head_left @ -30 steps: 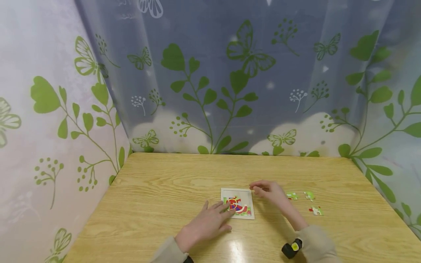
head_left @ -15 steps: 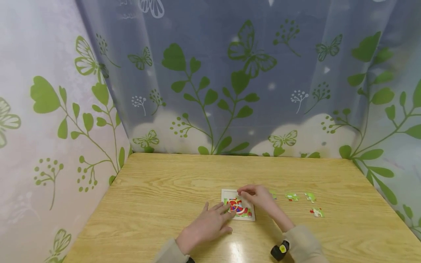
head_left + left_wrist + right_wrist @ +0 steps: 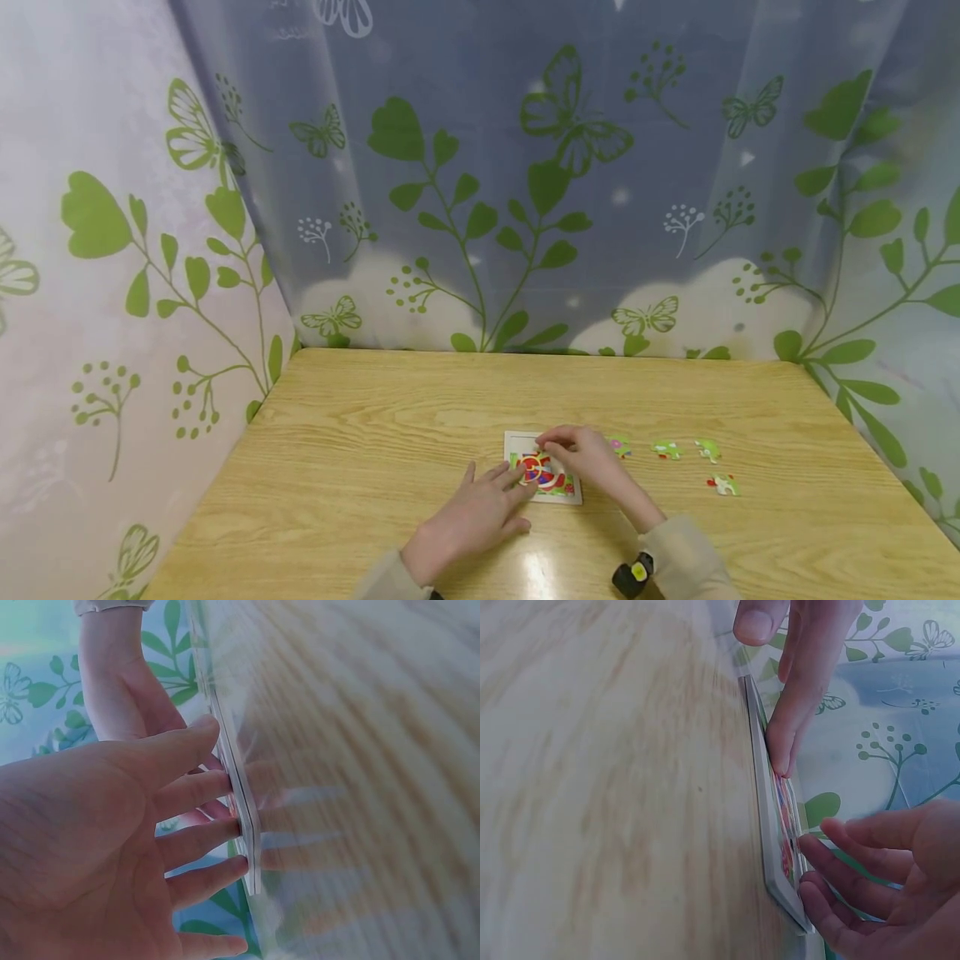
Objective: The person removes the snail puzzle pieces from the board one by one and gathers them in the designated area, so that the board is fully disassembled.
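Note:
A square jigsaw puzzle in a pale frame (image 3: 512, 442) lies on the table, its lower part filled with a red, blue and green picture. My left hand (image 3: 476, 510) lies spread at its lower left, fingertips resting on the picture. In the left wrist view, the left hand's straight fingers (image 3: 199, 844) reach the frame (image 3: 244, 814). My right hand (image 3: 588, 457) is over the frame's upper right, thumb and fingers bent close together. The right wrist view shows this hand (image 3: 900, 877) with fingertips at the puzzle (image 3: 786, 847); whether a piece is between them is hidden.
Loose puzzle pieces lie right of the frame: a green and pink piece (image 3: 619, 447), a green and white piece (image 3: 665, 450), a green piece (image 3: 707, 451) and a red, white and green piece (image 3: 724, 484). A patterned curtain (image 3: 480, 208) stands behind the wooden table (image 3: 390, 392).
My right hand has moved left from the frame's right edge to over its upper part, uncovering the green and pink piece. My left hand has stayed nearly still.

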Demonstrator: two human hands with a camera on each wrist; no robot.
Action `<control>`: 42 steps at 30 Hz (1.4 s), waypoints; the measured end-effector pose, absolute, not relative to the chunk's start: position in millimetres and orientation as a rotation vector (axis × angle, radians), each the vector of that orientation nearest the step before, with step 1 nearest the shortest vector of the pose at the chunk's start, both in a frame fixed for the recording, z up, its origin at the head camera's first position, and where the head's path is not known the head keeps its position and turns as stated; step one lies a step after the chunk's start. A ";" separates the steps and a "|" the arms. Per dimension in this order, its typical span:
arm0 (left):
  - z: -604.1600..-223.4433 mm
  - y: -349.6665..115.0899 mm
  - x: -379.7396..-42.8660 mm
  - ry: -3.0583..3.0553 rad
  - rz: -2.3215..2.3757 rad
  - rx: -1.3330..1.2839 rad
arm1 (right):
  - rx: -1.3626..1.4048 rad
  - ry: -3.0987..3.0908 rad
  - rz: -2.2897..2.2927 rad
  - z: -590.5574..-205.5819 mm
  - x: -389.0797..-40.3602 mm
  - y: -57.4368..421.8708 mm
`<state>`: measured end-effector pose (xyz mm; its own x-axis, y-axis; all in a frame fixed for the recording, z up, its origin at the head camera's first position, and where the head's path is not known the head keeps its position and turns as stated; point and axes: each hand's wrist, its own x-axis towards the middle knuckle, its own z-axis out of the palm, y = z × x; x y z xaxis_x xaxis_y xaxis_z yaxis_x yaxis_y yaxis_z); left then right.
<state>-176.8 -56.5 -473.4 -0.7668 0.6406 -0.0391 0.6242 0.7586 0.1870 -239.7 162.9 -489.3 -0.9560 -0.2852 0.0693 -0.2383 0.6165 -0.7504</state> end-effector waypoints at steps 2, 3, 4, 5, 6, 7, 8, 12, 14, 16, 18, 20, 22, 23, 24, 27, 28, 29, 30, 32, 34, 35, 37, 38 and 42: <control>-473.3 -56.5 -176.5 2.852 0.248 1.027 | -0.427 2.773 -1.279 -489.5 -239.9 162.5; -473.0 -56.4 -176.6 2.853 0.247 1.027 | -0.418 2.769 -1.289 -489.5 -240.0 162.1; -472.8 -56.3 -176.8 2.854 0.244 1.027 | -0.411 2.769 -1.294 -489.7 -240.3 162.0; -472.6 -56.3 -176.8 2.854 0.243 1.028 | -0.405 2.766 -1.303 -489.8 -240.5 161.7; -472.4 -56.1 -176.9 2.855 0.240 1.029 | -0.405 2.765 -1.312 -489.7 -240.7 161.4; -472.3 -56.1 -176.9 2.854 0.241 1.031 | -0.406 2.761 -1.324 -489.5 -240.8 161.0; -472.4 -56.1 -177.0 2.856 0.239 1.032 | -0.409 2.757 -1.338 -489.3 -240.8 160.7; -473.0 -55.6 -177.4 2.867 0.235 1.042 | -0.403 2.707 -1.419 -488.3 -239.7 159.5; -473.8 -55.2 -177.6 2.868 0.237 1.043 | -0.399 2.670 -1.464 -487.9 -238.6 159.2; -474.4 -54.7 -177.8 2.867 0.237 1.042 | -0.394 2.645 -1.497 -487.7 -237.7 158.7; -475.0 -54.3 -177.9 2.864 0.236 1.039 | -0.402 2.632 -1.517 -488.5 -237.5 158.3; -475.3 -54.2 -178.1 2.870 0.230 1.043 | -0.419 2.637 -1.519 -489.7 -238.0 157.9; -475.4 -54.3 -178.3 2.876 0.223 1.043 | -0.447 2.646 -1.508 -490.9 -238.9 157.5; -475.3 -54.4 -178.5 2.878 0.222 1.045 | -0.463 2.646 -1.498 -491.5 -239.1 157.6; -475.5 -54.6 -178.5 2.881 0.220 1.046 | -0.482 2.647 -1.487 -491.8 -239.2 157.6; -475.1 -54.9 -177.8 2.880 0.214 1.047 | -0.507 2.652 -1.451 -492.7 -238.9 157.6; -474.9 -54.9 -177.5 2.881 0.213 1.049 | -0.508 2.649 -1.446 -493.3 -238.9 157.8; -474.6 -54.9 -177.2 2.880 0.213 1.050 | -0.506 2.651 -1.442 -493.7 -238.8 157.9; -474.5 -54.8 -177.0 2.880 0.214 1.051 | -0.503 2.654 -1.440 -493.9 -238.7 157.8; -474.2 -54.7 -176.8 2.879 0.216 1.050 | -0.490 2.659 -1.441 -494.3 -238.6 157.6; -474.0 -54.6 -176.8 2.880 0.216 1.050 | -0.482 2.659 -1.450 -494.5 -238.6 157.3; -474.1 -54.7 -176.9 2.879 0.218 1.050 | -0.480 2.660 -1.453 -494.3 -238.5 157.2; -474.1 -54.8 -177.1 2.879 0.218 1.049 | -0.477 2.660 -1.457 -494.6 -238.7 156.8; -474.0 -55.0 -177.2 2.878 0.218 1.049 | -0.474 2.660 -1.463 -494.7 -238.8 156.7; -473.9 -55.4 -177.7 2.877 0.225 1.051 | -0.434 2.624 -1.522 -493.3 -240.3 157.0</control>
<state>-177.7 -55.4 -473.9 -0.7637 0.6454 -0.0159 0.6351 0.7554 0.1614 -240.3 157.0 -493.3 -0.9570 -0.2804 0.0740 -0.2035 0.4675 -0.8603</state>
